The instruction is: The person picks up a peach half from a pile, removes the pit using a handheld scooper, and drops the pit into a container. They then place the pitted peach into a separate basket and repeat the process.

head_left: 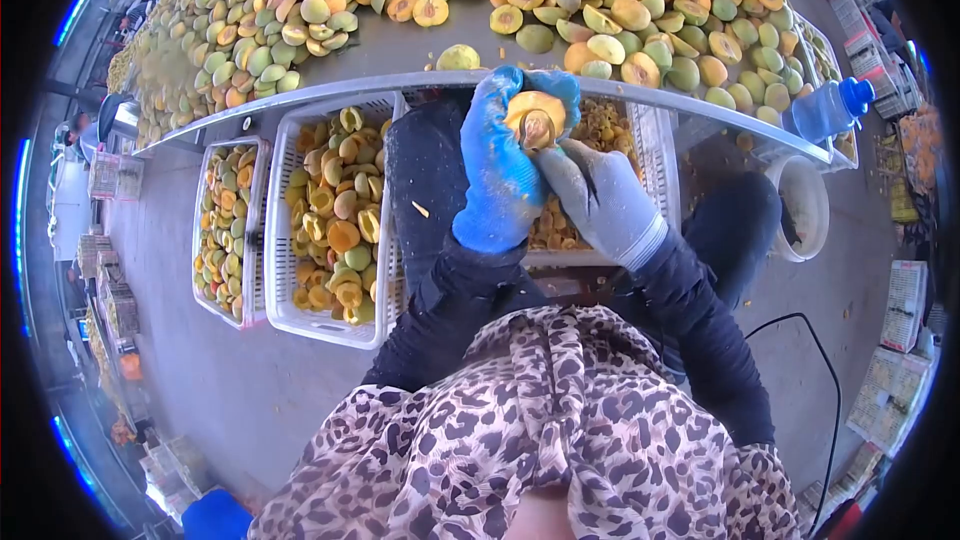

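Observation:
My left hand [497, 165], in a blue glove, is closed around a yellow-fleshed peach half [533, 110], its cut side facing me. A brown pit [538, 129] shows in the flesh. My right hand [605, 195], in a grey glove, is closed with its fingertips against the lower edge of the peach half. Whatever those fingers may hold is hidden. Both hands are just in front of the metal table edge [400, 86], above a white crate [655, 155] with brownish-yellow pits and scraps between my knees.
Many halved peaches [600, 15] lie heaped on the metal table. Two white crates at left, one near [285, 270] and one farther [252, 300], hold fruit pieces. At right are a blue-capped bottle [830, 110], a white bucket [805, 215] and a black cable [832, 380].

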The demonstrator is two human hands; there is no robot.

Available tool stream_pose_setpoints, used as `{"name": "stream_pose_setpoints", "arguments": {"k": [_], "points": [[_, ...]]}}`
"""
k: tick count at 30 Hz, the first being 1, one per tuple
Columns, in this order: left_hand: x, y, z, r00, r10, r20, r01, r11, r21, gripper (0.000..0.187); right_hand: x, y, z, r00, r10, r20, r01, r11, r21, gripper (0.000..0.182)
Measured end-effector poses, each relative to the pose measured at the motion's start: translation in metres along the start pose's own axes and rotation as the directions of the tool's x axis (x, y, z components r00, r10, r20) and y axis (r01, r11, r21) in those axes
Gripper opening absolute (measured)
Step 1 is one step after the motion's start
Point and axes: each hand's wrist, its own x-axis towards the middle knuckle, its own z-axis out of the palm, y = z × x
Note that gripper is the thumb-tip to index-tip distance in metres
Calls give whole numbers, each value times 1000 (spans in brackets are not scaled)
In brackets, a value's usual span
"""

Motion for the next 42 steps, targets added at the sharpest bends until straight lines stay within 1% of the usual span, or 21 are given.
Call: {"name": "stream_pose_setpoints", "arguments": {"k": [3, 6, 7, 8, 10, 11, 15, 19, 22, 24, 28, 29, 32, 33, 34, 36, 38, 39, 40, 41, 42], "points": [[-3, -6, -7, 991, 15, 133, -16, 1000, 3, 31, -4, -9, -15, 969, 167, 182, -189, 976, 112, 38], [3, -15, -20, 813, 341, 472, -559, 684, 468, 32, -9, -21, -22, 885, 314, 344, -390, 903, 179, 45], [0, -10, -8, 892, 174, 418, -248, 960, 131, 31, -12, -22, -23, 880, 305, 363, -397, 892, 214, 48], [2, -13, -8, 890, 173, 422, -247, 961, 127, 31, -14, -21, -27, 882, 307, 357, -397, 893, 212, 48], [7, -17, -10, 832, -8, 555, 124, 977, -172, 31, -15, -17, -37, 647, 344, 680, -758, 383, 528, 48], [3, -20, -9, 878, -59, 475, 115, 989, -89, 28, -18, -13, -35, 639, 379, 669, -768, 360, 530, 46], [-4, -19, -2, 919, -374, 127, 386, 917, -95, 29, -10, -1, -44, 659, 441, 609, -676, 703, 222, 48], [10, -34, -30, 847, -522, 100, 531, 834, -147, 32, -4, 15, -53, 631, 484, 606, -615, 788, 12, 46], [25, -38, -57, 922, -388, -1, 385, 915, -118, 33, -11, 58, -46, 825, 340, 452, -145, 900, -412, 44], [29, -25, -60, 968, -239, -74, 218, 951, -219, 34, -26, 81, -40, 919, 197, 343, 145, 638, -756, 38], [12, -21, -41, 973, -216, -79, 204, 969, -142, 29, -5, 33, -17, 993, -24, -112, -62, 708, -704, 31], [1, -35, -45, 998, 70, -2, -69, 995, 71, 27, 1, 37, -12, 985, -126, -117, 1, 685, -729, 23], [2, -36, -61, 962, 13, 272, -113, 928, 356, 27, 6, 47, -7, 972, -232, -42, 91, 533, -841, 16], [2, -42, -59, 991, -73, 108, 73, 997, 1, 27, 7, 49, -5, 969, -246, -25, 104, 498, -861, 13], [-24, -15, -31, 844, 337, 417, -534, 596, 600, 19, 5, 39, -5, 967, -253, -16, 92, 410, -907, 16], [-19, -53, -72, 967, 225, 116, -253, 824, 506, 16, 2, 34, 6, 984, -156, -88, -29, 347, -937, 21], [-45, -17, -39, 980, -161, 116, 165, 986, -20, 16, 7, 79, 5, 984, 59, -169, -177, 440, -880, 28], [-56, -3, -19, 992, -117, 43, 120, 990, -77, 17, 6, 92, -2, 983, 59, -174, -183, 417, -890, 32], [-60, 16, -21, 995, 51, -89, -16, 932, 362, 15, 8, 91, -9, 983, 46, -177, -180, 409, -894, 32], [-65, 39, -33, 824, 518, 229, -442, 335, 832, 13, 1, 91, -15, 980, 79, -182, -198, 431, -880, 33], [-67, 65, -44, 888, 459, -4, -279, 547, 789, 12, -8, 91, -19, 974, 116, -194, -226, 455, -862, 34]]}}
